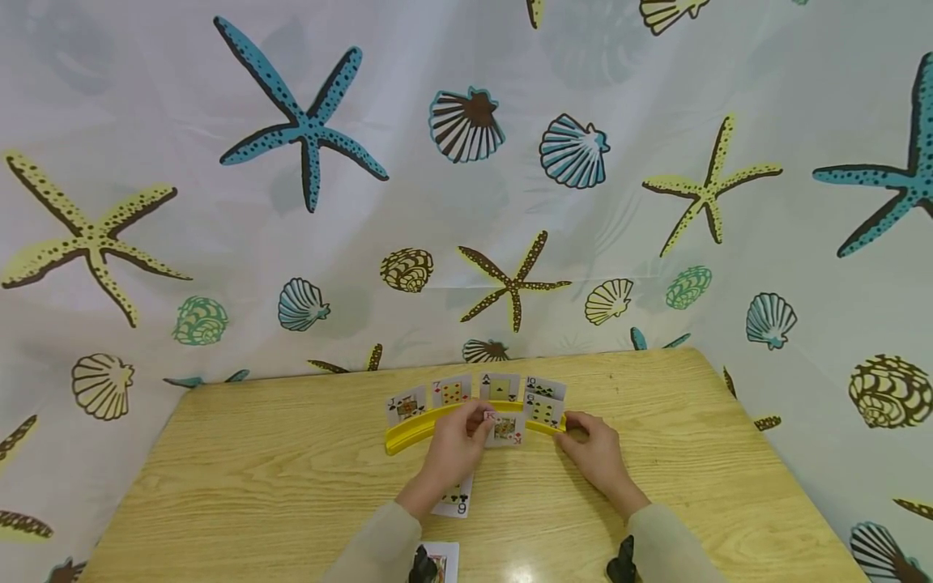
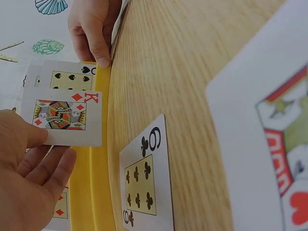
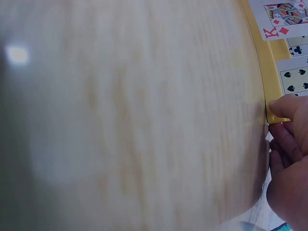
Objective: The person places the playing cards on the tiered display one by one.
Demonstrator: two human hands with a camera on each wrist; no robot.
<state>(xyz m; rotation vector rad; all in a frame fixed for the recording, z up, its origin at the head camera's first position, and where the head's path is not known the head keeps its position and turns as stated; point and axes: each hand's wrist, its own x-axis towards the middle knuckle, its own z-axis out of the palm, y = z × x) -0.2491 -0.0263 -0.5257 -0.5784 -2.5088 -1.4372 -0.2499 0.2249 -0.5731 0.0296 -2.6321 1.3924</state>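
Observation:
My left hand (image 1: 456,444) pinches a king of diamonds (image 1: 506,431) by its left edge, thumb on the face. The card overlaps the front of a curved yellow card holder (image 1: 405,440). In the holder stand a jack (image 1: 406,405), a seven of diamonds (image 1: 452,391), an ace (image 1: 500,387), a ten (image 1: 547,387) and, before the ten, a six of spades (image 1: 543,410). At the holder's right end my right hand (image 1: 596,453) grips it, thumb at the front and fingers curled at the end, as the right wrist view shows.
Face up on the wooden table (image 1: 291,470) lies a six of clubs (image 2: 144,185), partly behind my left forearm in the head view. Closer to me lies a face card (image 1: 446,559) with a red heart. A shell-patterned cloth (image 1: 408,194) hangs behind the table.

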